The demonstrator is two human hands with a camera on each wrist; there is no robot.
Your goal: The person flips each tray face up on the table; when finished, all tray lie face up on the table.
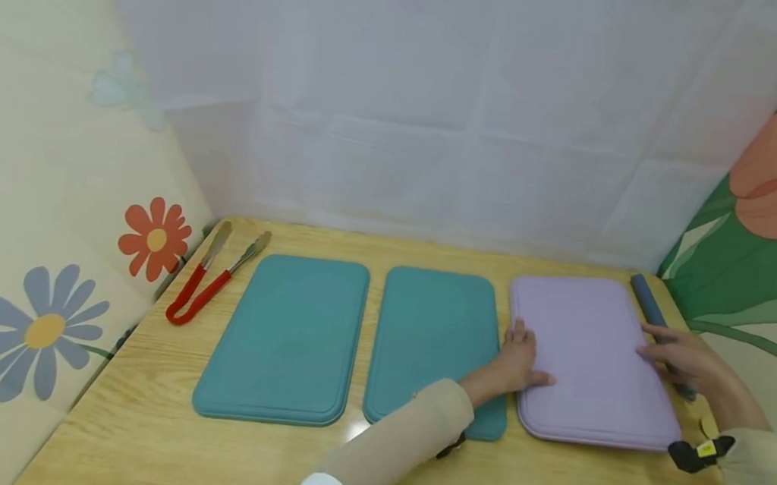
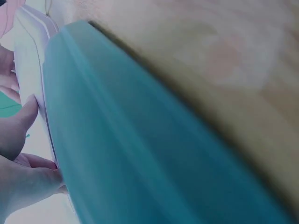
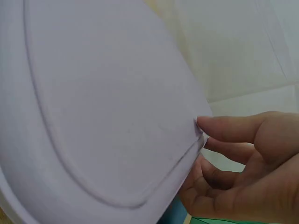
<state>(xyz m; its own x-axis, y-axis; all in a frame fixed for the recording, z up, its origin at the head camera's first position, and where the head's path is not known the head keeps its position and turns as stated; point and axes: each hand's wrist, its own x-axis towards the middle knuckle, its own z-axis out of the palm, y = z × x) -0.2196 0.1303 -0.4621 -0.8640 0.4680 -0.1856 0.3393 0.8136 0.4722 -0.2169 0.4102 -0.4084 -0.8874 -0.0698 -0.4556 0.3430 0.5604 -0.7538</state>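
A light purple rectangular tray-like board [image 1: 592, 357] with rounded corners and a grooved rim lies at the right of the table. My left hand [image 1: 515, 360] grips its left edge, the thumb on top and the fingers along the side. At the opposite edge my right hand [image 1: 690, 361] holds it; in the right wrist view the thumb [image 3: 229, 127] presses the top while the fingers curl beneath the rim. A teal board [image 1: 436, 337] of similar shape lies just left, partly under my left forearm. Another teal board [image 1: 285, 333] lies farther left.
Tongs with red handles [image 1: 201, 296] lie at the table's far left. A dark blue-grey stick-like object [image 1: 647, 297] lies along the right side, partly behind my right hand. A white sheet [image 1: 440, 109] hangs behind the wooden table [image 1: 140, 436].
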